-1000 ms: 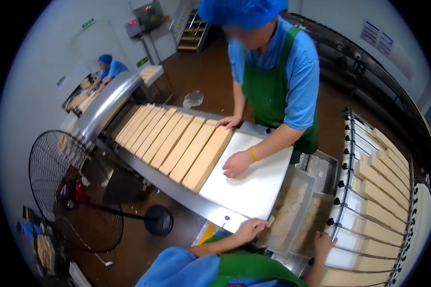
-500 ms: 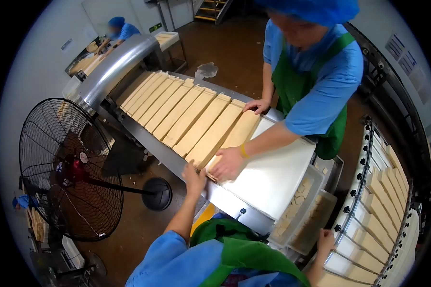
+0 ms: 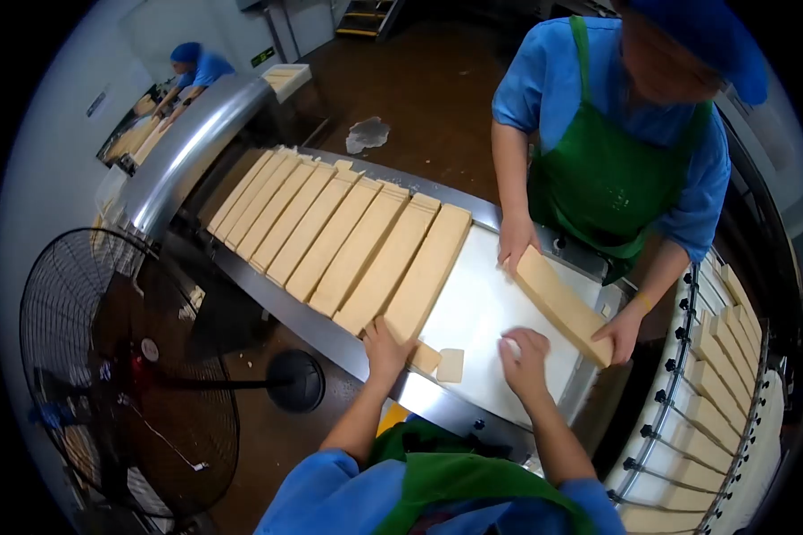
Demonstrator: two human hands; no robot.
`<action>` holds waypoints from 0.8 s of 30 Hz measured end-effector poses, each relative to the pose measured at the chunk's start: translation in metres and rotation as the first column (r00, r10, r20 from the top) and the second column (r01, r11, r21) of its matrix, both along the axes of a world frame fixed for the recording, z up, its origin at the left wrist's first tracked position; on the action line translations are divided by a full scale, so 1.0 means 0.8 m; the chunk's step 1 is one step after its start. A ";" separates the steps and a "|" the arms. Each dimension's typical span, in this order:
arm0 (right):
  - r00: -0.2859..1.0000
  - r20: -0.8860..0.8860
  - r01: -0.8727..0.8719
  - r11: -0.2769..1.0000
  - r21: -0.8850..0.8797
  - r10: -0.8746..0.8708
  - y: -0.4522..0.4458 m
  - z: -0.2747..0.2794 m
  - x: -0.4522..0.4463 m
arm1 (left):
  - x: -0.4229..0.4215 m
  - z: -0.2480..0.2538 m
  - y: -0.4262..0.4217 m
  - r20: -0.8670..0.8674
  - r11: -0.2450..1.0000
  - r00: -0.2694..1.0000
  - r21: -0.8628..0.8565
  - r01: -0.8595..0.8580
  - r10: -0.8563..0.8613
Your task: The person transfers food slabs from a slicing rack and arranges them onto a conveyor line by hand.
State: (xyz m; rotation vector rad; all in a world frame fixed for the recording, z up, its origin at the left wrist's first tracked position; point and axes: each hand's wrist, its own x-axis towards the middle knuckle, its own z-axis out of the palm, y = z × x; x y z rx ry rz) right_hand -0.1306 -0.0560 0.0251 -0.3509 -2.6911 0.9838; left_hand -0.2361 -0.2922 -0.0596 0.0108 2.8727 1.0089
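Note:
At the near end of the last long, pale yellow layered slab (image 3: pixel 431 272) in the row, my left hand (image 3: pixel 386 354) has its fingers and thumb round the slab's corner. My right hand (image 3: pixel 526 364) is over the white surface (image 3: pixel 482 308), fingers bent and apart from the thumb, with nothing in it. Between my hands lie two small flat pale pieces (image 3: pixel 451 365) at the near edge. Across from me, a co-worker in a green apron holds another slab (image 3: pixel 562 308) by both ends, tilted over the right part of the surface.
More slabs (image 3: pixel 330 241) lie side by side along the metal conveyor, up to a curved steel cover (image 3: pixel 196 134). A black fan (image 3: pixel 134 357) stands at left. A second conveyor (image 3: pixel 687 401) with spaced slabs curves past on the right. Another person works at the far left.
The co-worker has lifted the end slab off the row and carried it right. My right hand has come from the right conveyor to over the white surface. My left hand stays by the row.

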 end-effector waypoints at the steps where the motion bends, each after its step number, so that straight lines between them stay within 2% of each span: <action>1: 1.000 -0.004 -0.017 1.000 0.016 0.017 -0.005 -0.027 -0.028 | -0.002 -0.009 -0.004 0.019 0.997 0.998 -0.056 0.058 -0.057; 2: 0.999 -0.006 -0.034 0.999 0.032 0.034 -0.010 -0.052 -0.057 | -0.003 -0.007 -0.003 0.016 0.996 0.997 -0.057 0.073 -0.072; 4: 0.990 0.140 -0.022 0.987 0.157 0.000 -0.022 -0.082 -0.115 | -0.003 0.001 0.002 0.127 0.969 0.987 -0.214 0.119 -0.094; 6: 0.981 0.188 0.010 0.974 0.228 -0.054 -0.029 -0.095 -0.171 | -0.003 -0.012 0.000 0.096 0.953 0.984 -0.251 0.170 -0.150; 10: 0.946 0.271 0.101 0.957 0.270 -0.176 -0.028 -0.090 -0.275 | -0.009 -0.004 0.001 0.129 0.927 0.971 -0.296 0.230 -0.200; 12: 0.913 0.382 0.050 0.967 0.249 -0.145 -0.026 -0.077 -0.311 | -0.007 -0.011 -0.002 0.134 0.927 0.969 -0.290 0.238 -0.206; 13: 0.911 0.381 0.064 0.967 0.247 -0.157 -0.027 -0.073 -0.325 | -0.004 -0.021 -0.005 0.027 0.912 0.969 -0.331 0.241 -0.246; 14: 0.891 0.428 0.044 0.967 0.253 -0.152 -0.028 -0.070 -0.337 | -0.006 -0.019 -0.004 0.026 0.908 0.965 -0.334 0.255 -0.261; 17: 0.844 0.510 0.035 0.967 0.253 -0.164 -0.032 -0.059 -0.349 | -0.011 -0.001 -0.001 0.187 0.887 0.946 -0.339 0.314 -0.264; 21: 0.795 0.562 0.103 0.963 0.251 -0.231 -0.023 -0.045 -0.331 | -0.008 -0.010 -0.003 0.188 0.866 0.934 -0.353 0.354 -0.305; 22: 0.766 0.587 0.131 0.957 0.260 -0.264 -0.015 -0.039 -0.323 | -0.012 0.005 0.000 0.305 0.879 0.911 -0.302 0.369 -0.277; 24: 0.754 0.577 0.235 0.949 0.208 -0.313 0.010 -0.037 -0.294 | -0.013 -0.015 -0.007 0.253 0.882 0.892 -0.199 0.427 -0.374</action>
